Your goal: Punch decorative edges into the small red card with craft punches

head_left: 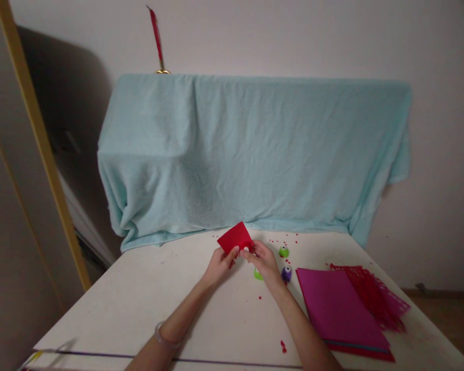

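Note:
A folded piece of red paper (236, 237) is held up just above the white table (147, 304). My left hand (219, 265) pinches its lower left edge. My right hand (263, 262) grips its lower right corner, with something small and pale between the fingers that I cannot make out. A green punch (283, 251), a purple punch (286, 273) and part of another green punch (257, 274) lie close around my right hand.
A stack of magenta and red paper sheets (340, 309) lies at the right, with cut red lattice paper (375, 293) beside it. Small red scraps (283, 347) dot the table. A light blue towel (251, 154) drapes something large behind the table.

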`<state>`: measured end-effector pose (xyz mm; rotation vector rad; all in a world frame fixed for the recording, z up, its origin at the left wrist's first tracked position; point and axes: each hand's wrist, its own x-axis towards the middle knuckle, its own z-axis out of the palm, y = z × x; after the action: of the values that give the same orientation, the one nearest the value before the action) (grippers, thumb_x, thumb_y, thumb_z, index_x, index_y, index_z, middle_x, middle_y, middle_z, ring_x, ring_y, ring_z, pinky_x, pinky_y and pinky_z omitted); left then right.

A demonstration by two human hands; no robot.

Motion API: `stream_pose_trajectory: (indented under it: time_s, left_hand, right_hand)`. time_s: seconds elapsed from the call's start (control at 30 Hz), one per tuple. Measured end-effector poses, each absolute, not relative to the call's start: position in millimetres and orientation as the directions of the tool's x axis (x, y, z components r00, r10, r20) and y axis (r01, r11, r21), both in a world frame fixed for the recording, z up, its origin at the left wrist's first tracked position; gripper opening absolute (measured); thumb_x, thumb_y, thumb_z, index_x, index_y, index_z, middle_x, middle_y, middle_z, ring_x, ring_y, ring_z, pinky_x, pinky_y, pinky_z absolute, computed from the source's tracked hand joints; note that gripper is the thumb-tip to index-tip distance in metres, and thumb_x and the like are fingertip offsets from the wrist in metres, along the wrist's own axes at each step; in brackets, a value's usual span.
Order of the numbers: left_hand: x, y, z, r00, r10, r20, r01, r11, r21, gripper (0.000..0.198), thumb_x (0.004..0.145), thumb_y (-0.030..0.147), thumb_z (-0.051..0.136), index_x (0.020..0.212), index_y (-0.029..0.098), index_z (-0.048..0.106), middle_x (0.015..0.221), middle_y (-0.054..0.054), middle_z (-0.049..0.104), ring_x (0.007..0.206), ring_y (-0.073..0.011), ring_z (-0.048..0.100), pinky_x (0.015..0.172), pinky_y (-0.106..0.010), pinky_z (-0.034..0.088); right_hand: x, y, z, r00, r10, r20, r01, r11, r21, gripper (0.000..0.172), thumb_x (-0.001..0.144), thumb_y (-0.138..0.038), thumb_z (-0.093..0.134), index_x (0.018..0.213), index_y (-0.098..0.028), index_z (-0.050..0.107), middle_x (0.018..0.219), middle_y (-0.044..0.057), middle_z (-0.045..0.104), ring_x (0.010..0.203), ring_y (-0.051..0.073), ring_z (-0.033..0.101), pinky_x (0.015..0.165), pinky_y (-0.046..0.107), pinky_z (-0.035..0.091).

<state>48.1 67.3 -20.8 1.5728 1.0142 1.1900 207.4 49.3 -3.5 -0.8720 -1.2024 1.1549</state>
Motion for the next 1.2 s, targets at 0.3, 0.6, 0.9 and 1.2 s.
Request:
stream_pose_trajectory:
  time_s: [0.3, 0.6, 0.9, 1.2]
  left_hand:
    - [48.2, 66.3, -21.4, 0.221, 0.943, 0.251, 0.096, -0.277, 0.956, 0.047, 0.085, 0.056, 0.053, 0.07, 0.012, 0.059, 0.059, -0.001, 0.054, 0.051, -0.0114, 0.048, 0.047, -0.021, 0.035]
    - [48.2, 67.6, -23.1, 0.226, 0.944, 0.242, 0.144, -0.278, 0.95, 0.048, 0.085, 0.057, 0.051, 0.067, 0.012, 0.057, 0.055, 0.0, 0.052, 0.049, -0.0109, 0.046, 0.047, -0.021, 0.032]
    - [47.6, 67.2, -20.4, 0.25, 0.936, 0.249, 0.15, -0.292, 0.945, 0.047, 0.086, 0.055, 0.051, 0.066, 0.013, 0.056, 0.055, 0.0, 0.052, 0.05, -0.0108, 0.046, 0.047, -0.021, 0.033]
    - [46.6, 69.1, -26.1, 0.26, 0.933, 0.25, 0.171, -0.299, 0.939, 0.047, 0.086, 0.057, 0.05, 0.067, 0.013, 0.054, 0.056, 0.0, 0.051, 0.051, -0.0114, 0.046, 0.047, -0.021, 0.031]
  right_hand:
    - [208.7, 48.9, -3.8, -0.075, 0.968, 0.241, -0.208, 0.221, -0.953, 0.029, 0.068, -0.035, 0.077, 0.089, -0.021, 0.064, 0.086, 0.003, 0.07, 0.075, 0.018, 0.063, 0.063, 0.025, 0.046]
    - [208.1, 51.9, -7.2, -0.069, 0.971, 0.228, -0.222, 0.208, -0.953, 0.031, 0.065, -0.036, 0.079, 0.087, -0.019, 0.063, 0.081, 0.002, 0.069, 0.069, 0.016, 0.06, 0.056, 0.022, 0.043]
    - [208.3, 49.2, -5.3, -0.068, 0.971, 0.231, -0.226, 0.211, -0.951, 0.03, 0.066, -0.035, 0.078, 0.086, -0.019, 0.063, 0.081, 0.002, 0.069, 0.07, 0.016, 0.061, 0.054, 0.022, 0.044]
    - [208.3, 50.3, -4.3, -0.07, 0.97, 0.234, -0.195, 0.217, -0.957, 0.028, 0.067, -0.036, 0.078, 0.084, -0.019, 0.065, 0.078, 0.002, 0.069, 0.063, 0.014, 0.058, 0.052, 0.021, 0.042]
